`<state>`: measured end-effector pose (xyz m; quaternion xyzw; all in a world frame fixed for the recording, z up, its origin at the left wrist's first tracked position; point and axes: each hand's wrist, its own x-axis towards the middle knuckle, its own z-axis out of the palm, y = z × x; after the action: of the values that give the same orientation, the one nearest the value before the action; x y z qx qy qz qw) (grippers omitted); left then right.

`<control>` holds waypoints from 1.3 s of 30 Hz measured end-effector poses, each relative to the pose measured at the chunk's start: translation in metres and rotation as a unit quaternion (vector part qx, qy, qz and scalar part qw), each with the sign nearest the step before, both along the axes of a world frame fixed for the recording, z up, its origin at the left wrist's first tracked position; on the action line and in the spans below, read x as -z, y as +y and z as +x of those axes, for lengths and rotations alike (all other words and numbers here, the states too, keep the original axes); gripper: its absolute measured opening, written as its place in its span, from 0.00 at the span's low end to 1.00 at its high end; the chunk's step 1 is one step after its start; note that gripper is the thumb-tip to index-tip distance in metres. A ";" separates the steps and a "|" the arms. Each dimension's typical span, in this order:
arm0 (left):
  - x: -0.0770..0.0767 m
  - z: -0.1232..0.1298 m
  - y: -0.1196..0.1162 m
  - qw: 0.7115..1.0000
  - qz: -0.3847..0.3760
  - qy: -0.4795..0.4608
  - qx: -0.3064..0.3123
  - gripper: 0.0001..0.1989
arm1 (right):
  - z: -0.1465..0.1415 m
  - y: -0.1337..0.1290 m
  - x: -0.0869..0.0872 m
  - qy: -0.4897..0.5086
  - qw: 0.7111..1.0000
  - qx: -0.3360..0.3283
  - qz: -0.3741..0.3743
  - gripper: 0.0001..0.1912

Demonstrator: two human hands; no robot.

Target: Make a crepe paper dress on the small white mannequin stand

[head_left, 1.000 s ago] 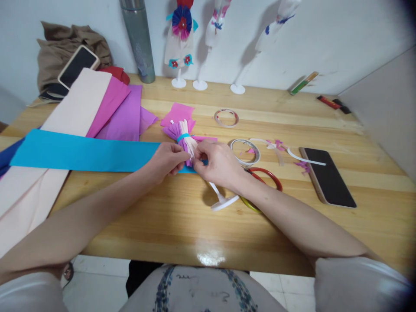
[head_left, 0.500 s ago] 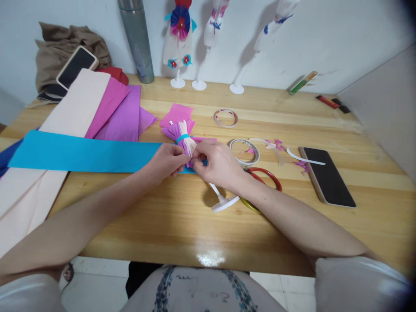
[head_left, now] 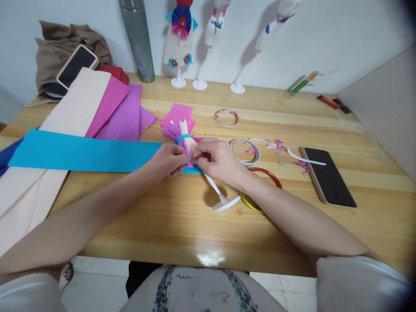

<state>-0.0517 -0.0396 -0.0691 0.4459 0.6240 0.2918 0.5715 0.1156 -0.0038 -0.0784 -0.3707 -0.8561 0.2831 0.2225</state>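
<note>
A small mannequin dressed in gathered purple and cream crepe paper (head_left: 183, 130) lies tilted on the table, a blue band around its waist. Its white stand (head_left: 226, 203) points towards me. My left hand (head_left: 170, 160) pinches the lower edge of the paper skirt from the left. From the right, my right hand (head_left: 216, 159) pinches the same skirt edge, thumb and index finger together. The fingertips almost meet, and they hide part of the skirt. Beneath the hands and skirt runs a long strip of blue crepe paper (head_left: 97, 149).
Right of my hands are a tape roll (head_left: 245, 151), red-and-yellow-handled scissors (head_left: 266, 175) and a phone (head_left: 329, 177). Another tape roll (head_left: 226, 118) lies behind. Crepe sheets (head_left: 126, 115) cover the left. Dressed mannequins (head_left: 180, 47) and a flask (head_left: 138, 43) stand by the wall.
My right hand has shifted very slightly at the skirt edge, and more of the stand's white rod shows below it. My left hand keeps its pinch in the same place.
</note>
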 end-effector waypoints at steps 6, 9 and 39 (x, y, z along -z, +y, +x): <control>0.000 -0.001 0.002 1.000 -0.010 0.012 0.003 0.19 | 0.004 0.002 -0.006 0.020 0.999 -0.013 -0.039 0.11; -0.003 -0.002 0.001 1.000 -0.015 0.011 -0.003 0.20 | 0.007 0.005 -0.012 0.034 0.995 -0.038 -0.086 0.11; 0.034 -0.040 0.015 0.583 0.673 0.377 0.255 0.10 | 0.018 0.010 -0.037 -0.333 0.919 -0.153 -0.143 0.17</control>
<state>-0.0915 -0.0245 -0.1032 0.9138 0.2692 0.2761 -0.1273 0.1340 0.0066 -0.0415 -0.3356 -0.8774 0.2935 -0.1772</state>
